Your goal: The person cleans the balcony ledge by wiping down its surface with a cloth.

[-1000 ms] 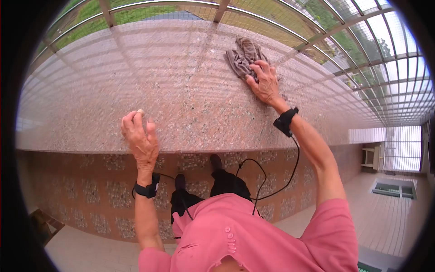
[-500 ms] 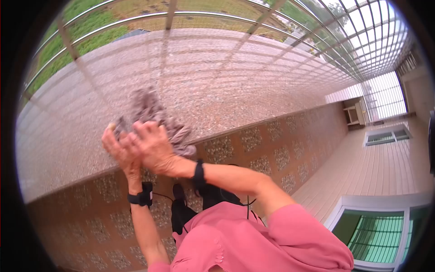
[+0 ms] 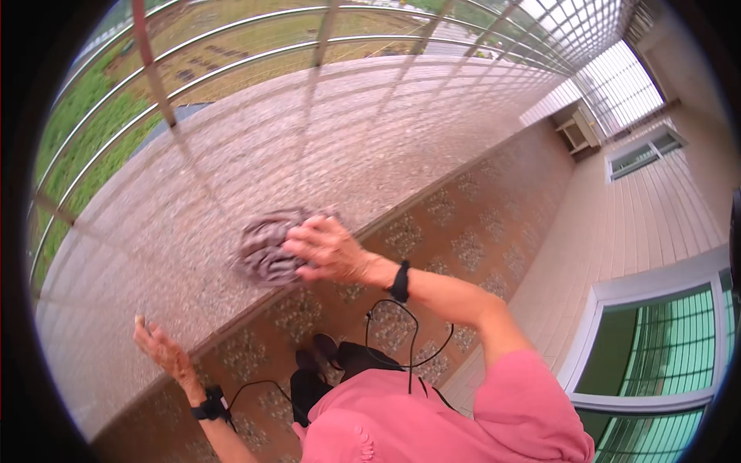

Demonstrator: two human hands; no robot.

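Observation:
A crumpled grey-brown cloth (image 3: 270,245) lies bunched on the speckled pink stone ledge (image 3: 216,170), close to its front edge. My right hand (image 3: 326,248) rests on the right side of the cloth, fingers over its folds. My left hand (image 3: 164,351) is lower left, near the ledge's front edge and apart from the cloth; its fingers are spread and nothing is in it. Each wrist wears a black band with a cable.
Metal railing bars (image 3: 154,85) run along the ledge's far side. Below the ledge is a patterned floor (image 3: 401,235). A green-glass window (image 3: 656,347) is at the lower right, and a small wooden stand (image 3: 575,133) is at the far right end.
The cloth moved from the far side to the front of the ledge with my right hand. My hands, together half a second ago, are now apart, the left lower left. The view has turned.

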